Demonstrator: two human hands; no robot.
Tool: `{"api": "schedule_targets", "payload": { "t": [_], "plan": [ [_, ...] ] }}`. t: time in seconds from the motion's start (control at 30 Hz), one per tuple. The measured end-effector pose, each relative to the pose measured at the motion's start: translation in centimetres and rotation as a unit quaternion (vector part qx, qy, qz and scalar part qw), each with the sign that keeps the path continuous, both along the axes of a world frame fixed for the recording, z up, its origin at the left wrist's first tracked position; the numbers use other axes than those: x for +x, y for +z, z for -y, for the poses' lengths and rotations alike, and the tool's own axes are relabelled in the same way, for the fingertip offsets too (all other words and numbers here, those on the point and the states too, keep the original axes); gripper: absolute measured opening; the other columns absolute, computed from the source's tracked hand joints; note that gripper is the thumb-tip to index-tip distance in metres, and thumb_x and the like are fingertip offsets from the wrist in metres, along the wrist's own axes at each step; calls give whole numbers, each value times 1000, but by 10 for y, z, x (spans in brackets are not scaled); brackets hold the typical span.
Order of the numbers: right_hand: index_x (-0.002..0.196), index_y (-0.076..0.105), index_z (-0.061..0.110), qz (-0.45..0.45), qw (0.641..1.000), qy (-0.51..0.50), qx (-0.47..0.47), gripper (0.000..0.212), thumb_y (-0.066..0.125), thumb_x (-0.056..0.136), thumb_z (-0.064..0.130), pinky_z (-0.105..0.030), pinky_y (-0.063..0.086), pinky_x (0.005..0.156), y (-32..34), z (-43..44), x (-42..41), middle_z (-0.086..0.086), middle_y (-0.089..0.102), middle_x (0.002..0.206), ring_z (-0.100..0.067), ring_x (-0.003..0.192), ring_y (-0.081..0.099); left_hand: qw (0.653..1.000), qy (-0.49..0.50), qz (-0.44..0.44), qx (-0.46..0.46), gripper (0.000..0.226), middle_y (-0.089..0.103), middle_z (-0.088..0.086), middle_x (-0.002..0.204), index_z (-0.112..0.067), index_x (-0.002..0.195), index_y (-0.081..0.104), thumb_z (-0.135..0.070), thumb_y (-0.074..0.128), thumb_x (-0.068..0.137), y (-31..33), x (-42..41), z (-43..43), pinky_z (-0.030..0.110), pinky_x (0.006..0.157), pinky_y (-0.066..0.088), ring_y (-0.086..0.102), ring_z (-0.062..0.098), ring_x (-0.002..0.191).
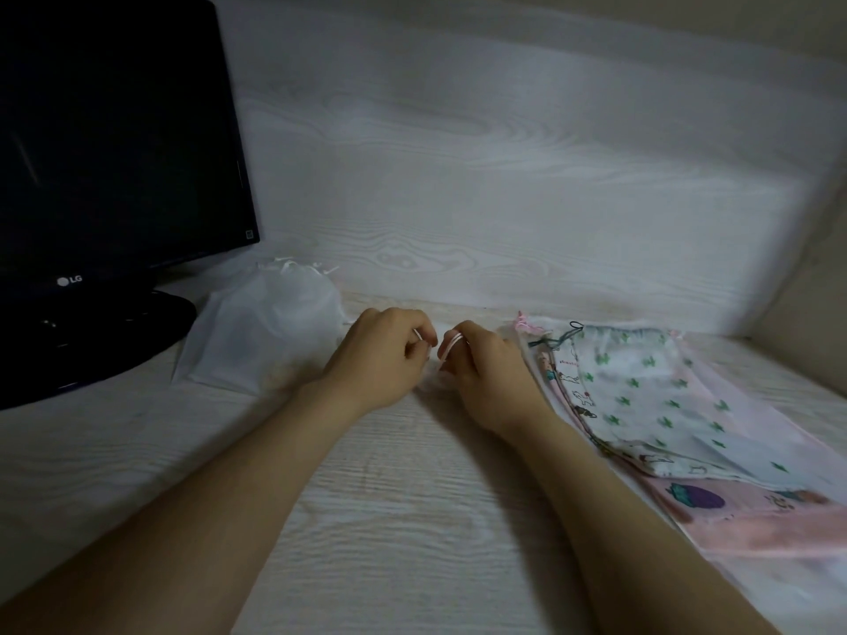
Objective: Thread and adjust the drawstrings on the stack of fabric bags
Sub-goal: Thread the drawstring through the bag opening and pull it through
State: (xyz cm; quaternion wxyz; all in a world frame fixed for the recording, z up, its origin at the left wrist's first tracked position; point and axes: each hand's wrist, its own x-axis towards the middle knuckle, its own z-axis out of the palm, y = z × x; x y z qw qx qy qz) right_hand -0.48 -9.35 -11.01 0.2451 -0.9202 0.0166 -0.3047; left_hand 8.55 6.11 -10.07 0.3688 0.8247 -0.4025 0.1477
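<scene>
My left hand (382, 359) and my right hand (486, 373) meet at the middle of the desk, fingers curled. Each pinches a thin pale pink drawstring (448, 348) that loops over my right fingers. The bag under them is mostly hidden by my hands. To the right lies a stack of fabric bags (687, 428); the top one is white with green cactus prints (641, 396), with pink printed ones beneath. A translucent white drawstring bag (266, 332) lies to the left, cords bunched at its top.
A black LG monitor (114, 144) on its stand (91, 341) fills the left side. The desk (389, 497) is pale wood grain, with a matching back panel (458, 176) behind and a beige side wall at the right.
</scene>
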Motion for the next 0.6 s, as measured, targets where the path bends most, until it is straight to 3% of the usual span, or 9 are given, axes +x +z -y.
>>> {"api": "schedule_targets", "payload": {
  "t": [0.13, 0.2, 0.3, 0.37, 0.47, 0.6],
  "plan": [
    [89, 69, 12, -3, 1000, -4, 8, 24, 48, 99, 13, -39, 49, 68, 0, 0, 1, -2, 72, 80, -24, 74, 65, 999, 30, -21, -26, 15, 74, -15, 76, -28, 85, 78, -24, 66, 93, 2, -2, 1, 33, 80, 60, 69, 4, 75],
    [83, 70, 14, 0, 1000, -5, -10, 20, 53, 95, 13, -36, 43, 61, 0, -1, 1, -2, 70, 72, -23, 66, 61, 998, 41, -36, -37, 6, 75, -14, 79, -28, 88, 79, -33, 75, 89, 1, 0, 1, 31, 81, 60, 70, 3, 77],
    [84, 72, 19, -15, 1000, -11, 0, 15, 58, 85, 17, -29, 42, 58, 4, -3, -1, 4, 70, 69, -14, 63, 62, 997, 29, -57, -46, 18, 75, -13, 85, -30, 96, 79, -27, 87, 81, -3, 3, 2, 31, 82, 62, 71, 2, 79],
    [89, 75, 21, -21, 996, -7, 92, 25, 53, 80, 26, -26, 53, 67, 8, -7, -3, 6, 75, 76, -9, 71, 69, 996, 5, -56, -67, 23, 75, -13, 87, -28, 97, 79, -13, 85, 80, -2, 1, 3, 30, 81, 63, 71, 1, 80],
    [87, 77, 17, -19, 966, -8, 257, 30, 51, 86, 32, -35, 60, 72, 11, -7, -3, 1, 78, 78, -16, 76, 75, 995, -23, -61, -74, 31, 77, -11, 94, -25, 102, 80, -4, 84, 80, 0, -1, 6, 26, 81, 62, 73, 2, 83],
    [93, 78, 6, -22, 948, -18, 317, 21, 57, 95, 4, -22, 55, 63, 9, -2, -3, -11, 78, 80, -16, 71, 75, 992, -56, -89, -69, 41, 76, -11, 106, -25, 116, 76, -5, 86, 81, 0, -3, 4, 29, 81, 63, 75, 5, 76]
  ]
}}
